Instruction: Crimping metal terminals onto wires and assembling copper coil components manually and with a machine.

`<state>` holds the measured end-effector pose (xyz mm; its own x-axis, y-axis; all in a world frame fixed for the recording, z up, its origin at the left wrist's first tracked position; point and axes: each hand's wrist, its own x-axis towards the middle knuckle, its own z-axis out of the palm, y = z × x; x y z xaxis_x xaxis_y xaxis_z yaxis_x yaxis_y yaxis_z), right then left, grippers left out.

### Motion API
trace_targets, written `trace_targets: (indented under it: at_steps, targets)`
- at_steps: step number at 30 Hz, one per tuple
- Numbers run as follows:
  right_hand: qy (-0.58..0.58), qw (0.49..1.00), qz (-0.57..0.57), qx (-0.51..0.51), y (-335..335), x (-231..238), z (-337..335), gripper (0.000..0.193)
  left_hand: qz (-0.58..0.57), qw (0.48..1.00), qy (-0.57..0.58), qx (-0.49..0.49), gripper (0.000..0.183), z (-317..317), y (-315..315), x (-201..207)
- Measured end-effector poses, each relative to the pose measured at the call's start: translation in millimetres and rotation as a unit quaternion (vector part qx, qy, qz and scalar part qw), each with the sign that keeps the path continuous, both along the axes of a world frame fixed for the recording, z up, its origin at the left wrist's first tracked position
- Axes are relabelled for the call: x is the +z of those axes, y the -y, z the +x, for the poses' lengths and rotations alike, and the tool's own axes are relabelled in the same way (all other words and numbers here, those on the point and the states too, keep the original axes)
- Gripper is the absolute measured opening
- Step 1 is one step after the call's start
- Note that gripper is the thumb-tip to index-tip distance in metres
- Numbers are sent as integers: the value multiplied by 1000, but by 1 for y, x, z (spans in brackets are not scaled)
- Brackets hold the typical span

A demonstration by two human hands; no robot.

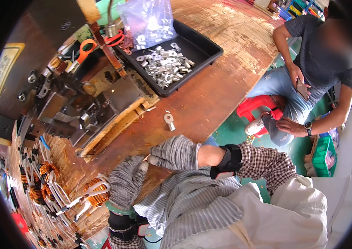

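Observation:
Both hands wear grey knitted gloves and meet at the table's front edge. My left hand [127,182] has its fingers curled, with the thumb side toward my right hand [176,152]. The right fingers are pressed together and reach the left fingertips; whatever lies between them is hidden. Close against the outer side of the left glove is a copper-wound ring coil [97,191] with white sleeved leads; whether the hand touches it cannot be made out. A single silver ring terminal [169,121] lies on the wood just beyond the right hand.
A black tray [209,53] holds many loose ring terminals and a clear plastic bag [149,20] of them. A metal press [89,116] stands at left, with orange-handled scissors [85,50] behind. More coils [45,189] lie left. A person [321,62] sits at right on a red stool [252,108].

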<state>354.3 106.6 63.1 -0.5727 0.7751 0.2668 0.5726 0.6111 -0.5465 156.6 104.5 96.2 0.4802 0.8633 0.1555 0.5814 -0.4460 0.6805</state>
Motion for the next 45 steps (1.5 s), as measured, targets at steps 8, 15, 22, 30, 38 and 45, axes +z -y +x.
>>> trace_targets:
  at_steps: [8,15,22,30,38,45]
  targets:
    - [138,986,64,-64,-38,16,83,21,6,995,-84,-60,18,8,-3,-2]
    - [150,977,132,-78,-37,-6,82,31,-5,995,-69,-69,22,8,-4,-18]
    - [140,976,161,-48,-25,-5,84,29,2,995,-87,-49,22,12,-1,-20]
    - [127,972,191,-57,-23,-16,83,19,-5,995,-91,-48,23,16,-2,-18]
    - [89,968,226,-67,-32,-28,75,19,-7,998,-51,-34,24,15,0,-10]
    - [-62,985,121,-110,-2,-31,60,22,12,996,-64,-57,22,15,-4,-6]
